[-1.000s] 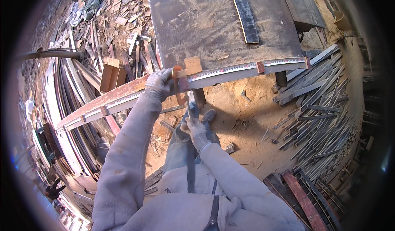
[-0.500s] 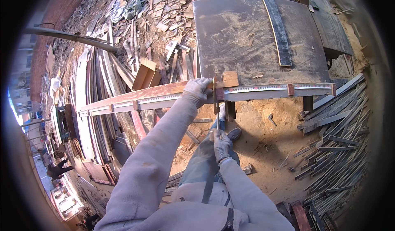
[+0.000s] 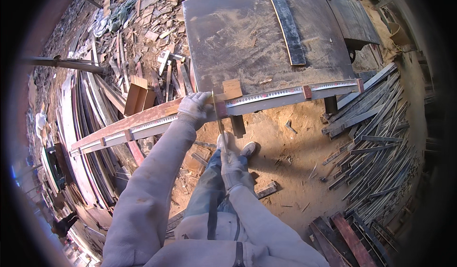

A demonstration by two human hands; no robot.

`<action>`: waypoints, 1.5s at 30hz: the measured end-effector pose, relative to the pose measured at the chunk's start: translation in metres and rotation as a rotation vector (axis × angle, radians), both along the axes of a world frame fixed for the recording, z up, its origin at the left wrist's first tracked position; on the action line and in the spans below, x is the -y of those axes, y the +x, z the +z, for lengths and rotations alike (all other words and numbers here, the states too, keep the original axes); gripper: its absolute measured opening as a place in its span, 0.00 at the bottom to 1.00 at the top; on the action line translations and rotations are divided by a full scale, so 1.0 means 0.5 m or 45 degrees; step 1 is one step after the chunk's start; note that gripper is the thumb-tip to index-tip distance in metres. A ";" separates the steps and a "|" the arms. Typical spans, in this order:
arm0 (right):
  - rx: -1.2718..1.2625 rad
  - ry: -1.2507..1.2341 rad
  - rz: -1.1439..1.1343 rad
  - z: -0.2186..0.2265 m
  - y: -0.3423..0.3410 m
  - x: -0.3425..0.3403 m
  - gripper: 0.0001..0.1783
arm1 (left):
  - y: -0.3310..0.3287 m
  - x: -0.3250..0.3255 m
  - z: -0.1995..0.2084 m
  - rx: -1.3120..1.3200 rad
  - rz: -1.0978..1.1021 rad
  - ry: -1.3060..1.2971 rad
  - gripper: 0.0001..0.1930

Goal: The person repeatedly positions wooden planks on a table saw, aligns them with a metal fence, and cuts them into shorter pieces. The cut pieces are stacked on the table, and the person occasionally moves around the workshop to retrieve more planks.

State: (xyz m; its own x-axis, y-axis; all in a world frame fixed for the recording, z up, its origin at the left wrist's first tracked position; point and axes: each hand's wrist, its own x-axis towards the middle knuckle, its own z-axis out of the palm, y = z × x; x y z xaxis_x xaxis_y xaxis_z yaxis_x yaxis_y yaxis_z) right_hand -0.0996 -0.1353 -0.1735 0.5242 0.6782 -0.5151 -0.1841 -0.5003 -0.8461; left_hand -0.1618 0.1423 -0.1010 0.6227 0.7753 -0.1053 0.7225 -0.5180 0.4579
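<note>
My left hand (image 3: 194, 109), in a pale knit glove, is closed over a reddish-brown wooden board (image 3: 128, 122) and presses it against a long grey rail (image 3: 285, 100). A white measuring strip (image 3: 271, 95) runs along the rail, with small red-brown blocks fixed across it. My gloved right hand (image 3: 232, 168), below the rail near my legs, is closed round the lower end of a thin-bladed tool that looks like a handsaw (image 3: 219, 109), seen edge-on. Its blade stands across the board, just right of my left hand. The board's short end (image 3: 232, 89) sticks out past the blade.
A dark, dusty tabletop (image 3: 228, 43) lies beyond the rail, with a narrow dark strip (image 3: 288, 29) across it. Long boards (image 3: 78, 138) and a cardboard box (image 3: 139, 95) lie at left. Thin slats (image 3: 376, 138) heap up at right. Wood scraps (image 3: 143, 17) cover the far ground.
My view has swung, so the rail and table sit further left and the rail slants more. Both hands keep their grip, and the blade still crosses the board beside my left hand.
</note>
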 end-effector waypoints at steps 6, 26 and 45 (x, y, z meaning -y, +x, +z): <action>-2.086 -0.005 -0.926 0.024 0.050 -0.045 0.19 | 0.002 -0.015 -0.001 0.013 -0.016 -0.018 0.23; 0.312 0.220 -0.171 -0.045 -0.016 -0.124 0.25 | 0.008 -0.002 0.011 0.048 -0.101 0.342 0.23; -0.388 -0.181 -0.940 -0.009 -0.021 -0.192 0.26 | 0.035 -0.019 0.013 -0.072 -0.074 0.251 0.22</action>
